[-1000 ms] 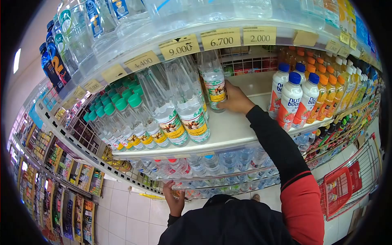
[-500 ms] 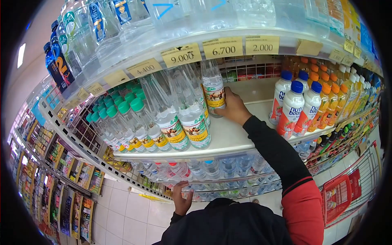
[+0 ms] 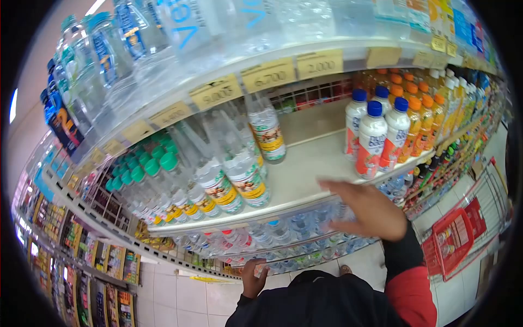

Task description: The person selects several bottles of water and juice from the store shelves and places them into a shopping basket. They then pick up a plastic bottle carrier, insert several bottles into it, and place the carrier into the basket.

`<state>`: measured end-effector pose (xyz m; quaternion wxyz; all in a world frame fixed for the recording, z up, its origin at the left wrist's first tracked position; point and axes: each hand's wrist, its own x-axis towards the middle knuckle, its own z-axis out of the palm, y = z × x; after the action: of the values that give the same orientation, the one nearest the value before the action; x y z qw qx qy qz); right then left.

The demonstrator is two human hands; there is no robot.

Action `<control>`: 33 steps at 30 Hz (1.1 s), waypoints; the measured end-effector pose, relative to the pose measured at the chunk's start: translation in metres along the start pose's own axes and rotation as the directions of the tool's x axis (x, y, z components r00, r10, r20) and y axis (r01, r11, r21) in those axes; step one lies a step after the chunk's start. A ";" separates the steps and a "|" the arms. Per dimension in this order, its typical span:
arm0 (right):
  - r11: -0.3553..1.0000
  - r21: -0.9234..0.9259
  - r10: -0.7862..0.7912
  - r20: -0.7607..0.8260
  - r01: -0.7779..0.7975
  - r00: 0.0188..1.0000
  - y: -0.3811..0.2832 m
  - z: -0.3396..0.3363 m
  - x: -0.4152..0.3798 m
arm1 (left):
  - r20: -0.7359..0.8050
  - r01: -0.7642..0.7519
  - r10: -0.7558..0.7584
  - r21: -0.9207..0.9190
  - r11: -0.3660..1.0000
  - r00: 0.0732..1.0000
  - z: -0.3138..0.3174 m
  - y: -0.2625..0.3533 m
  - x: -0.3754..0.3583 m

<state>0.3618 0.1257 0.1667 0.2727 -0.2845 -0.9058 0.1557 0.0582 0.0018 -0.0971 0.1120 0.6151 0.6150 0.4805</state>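
Note:
My right hand (image 3: 366, 210), smeared by motion, hovers in front of the shelf edge with thumb and fingers apart and nothing in it. Behind it, a large clear bottle with a yellow and green label (image 3: 268, 131) stands upright on the shelf (image 3: 305, 169); its top is hidden by the shelf above. Two similar large bottles stand nearer the front, one of them a clear bottle (image 3: 246, 177) at the row's right end. Low down by my body, my left hand (image 3: 254, 278) is held with its fingers loosely apart and holds nothing.
Smaller green-capped bottles (image 3: 168, 161) fill the shelf's left side. White bottles with blue caps (image 3: 372, 139) and orange-capped juice bottles (image 3: 412, 128) stand right. Price tags (image 3: 267, 74) line the upper shelf. A cart with a red basket (image 3: 449, 242) stands at lower right.
My right hand has let go of the large clear bottle and drawn back toward me, below the shelf edge. The bottle stays standing on the shelf. The view has shifted slightly.

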 end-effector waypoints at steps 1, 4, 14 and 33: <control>0.988 0.149 0.009 0.131 -0.029 0.991 0.001 -0.011 -0.028 | 0.019 -0.039 0.039 0.027 0.999 0.999 0.002 0.000 0.006; 0.830 0.510 0.059 0.325 -0.227 0.944 0.041 -0.019 -0.118 | 0.074 -0.142 0.138 0.051 0.989 0.988 0.014 0.012 0.022; 0.328 0.758 0.880 -0.030 -0.563 0.473 0.165 -0.020 -0.381 | 0.458 -0.246 0.225 -0.015 0.969 0.860 0.117 0.067 0.028; -0.343 0.232 0.876 -0.272 -0.910 -0.400 0.460 0.116 -0.677 | 0.642 0.208 -0.624 0.604 0.770 0.445 0.232 -0.080 -0.251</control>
<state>0.9593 0.0678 -0.4025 0.1658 -0.9369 -0.2214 0.2136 0.2302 -0.0926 -0.3885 0.3592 0.5950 0.7167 -0.0572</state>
